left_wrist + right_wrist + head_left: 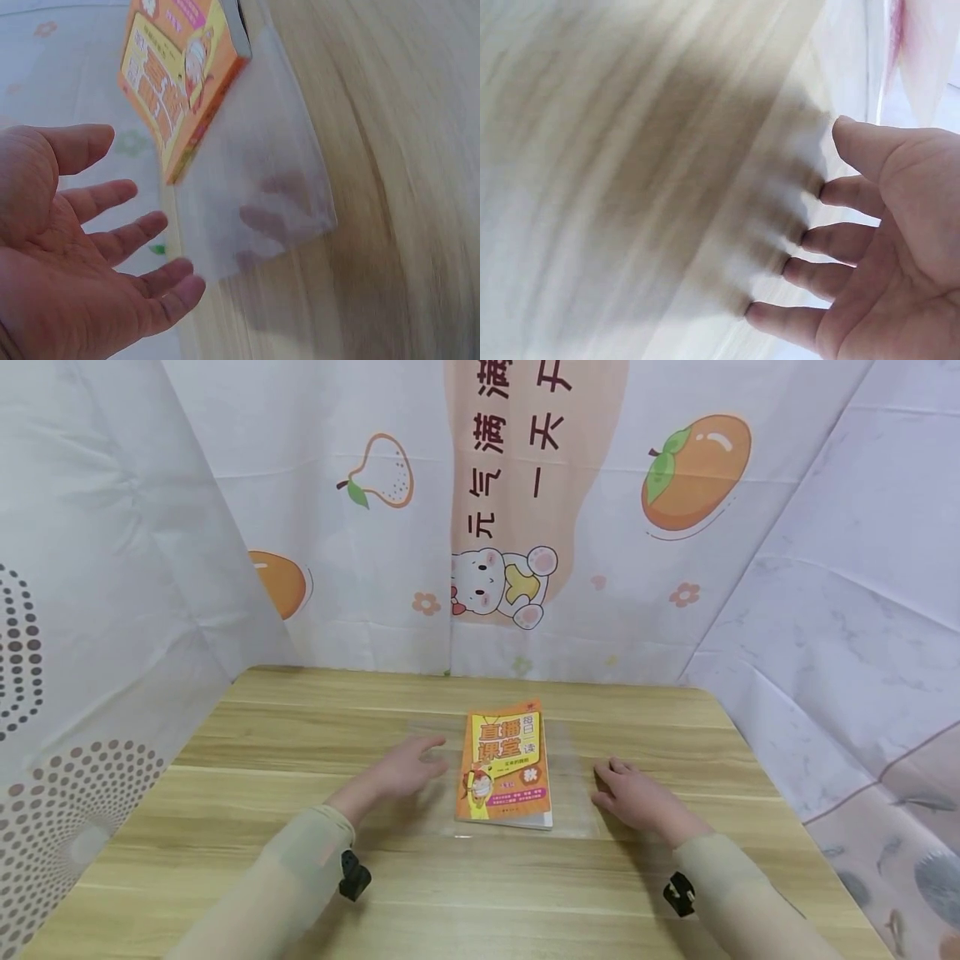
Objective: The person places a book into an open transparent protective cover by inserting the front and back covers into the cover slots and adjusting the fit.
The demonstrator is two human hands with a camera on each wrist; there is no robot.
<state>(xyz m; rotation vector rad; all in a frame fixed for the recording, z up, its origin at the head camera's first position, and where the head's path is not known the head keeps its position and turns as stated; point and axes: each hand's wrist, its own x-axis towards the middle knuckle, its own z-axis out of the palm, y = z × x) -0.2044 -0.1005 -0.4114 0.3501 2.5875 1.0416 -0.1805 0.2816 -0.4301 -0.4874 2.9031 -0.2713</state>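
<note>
Head view: I see an orange book point(504, 764) on a clear sheet point(576, 785)
Left hand point(412, 767) left of it, fingers spread; right hand point(639, 797) at right, fingertips apart on the table point(487, 893)

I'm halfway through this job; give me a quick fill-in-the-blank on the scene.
1. The orange-and-yellow rectangular paperback book lies ____ a flat, clear plastic sheet.
2. The person's bare left hand and bare right hand hold ____.
3. Of these two hands, the book is nearer the ____ one.
4. The flat, light-brown tabletop has a striped ____ grain pattern.

Missing words: on; nothing; left; wood
</note>
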